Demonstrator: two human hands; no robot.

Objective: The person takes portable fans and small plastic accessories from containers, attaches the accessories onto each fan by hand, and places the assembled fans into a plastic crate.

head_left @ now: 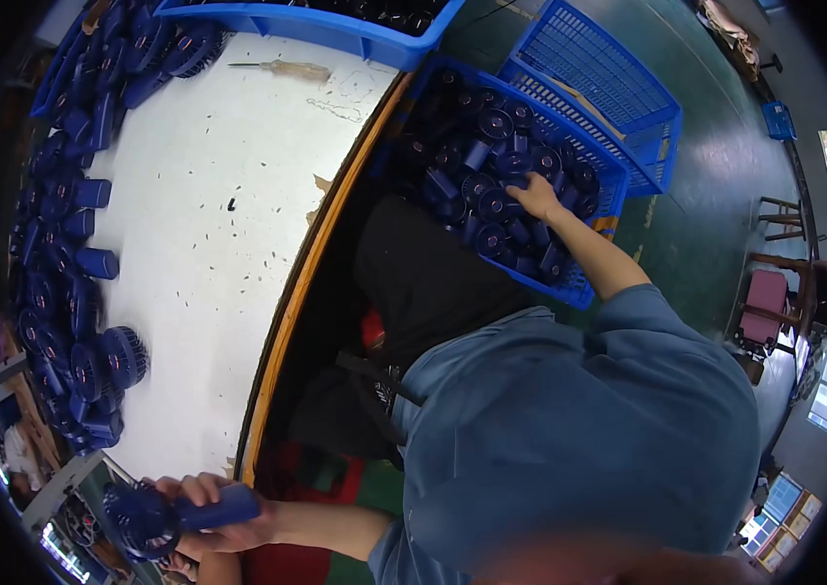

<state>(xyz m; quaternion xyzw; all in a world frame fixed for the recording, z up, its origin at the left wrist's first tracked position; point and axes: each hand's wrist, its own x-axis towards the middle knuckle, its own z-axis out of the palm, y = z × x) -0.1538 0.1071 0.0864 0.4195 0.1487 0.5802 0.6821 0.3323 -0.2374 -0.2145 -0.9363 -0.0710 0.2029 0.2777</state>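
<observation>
While the left hand (pixel 242 532) grips a blue fan (pixel 143 521), the right hand (pixel 538 199) touches crated fans (pixel 517 164), its hold unclear.

Fans (pixel 143 519) too many to count, one wooden-handled tool (pixel 300 70), one pink chair (pixel 764 304)

White tabletop (pixel 199 263), blue handheld fans (pixel 126 357), wooden-handled tool (pixel 296 70), blue tray (pixel 335 31), dark specks (pixel 231 205)
</observation>
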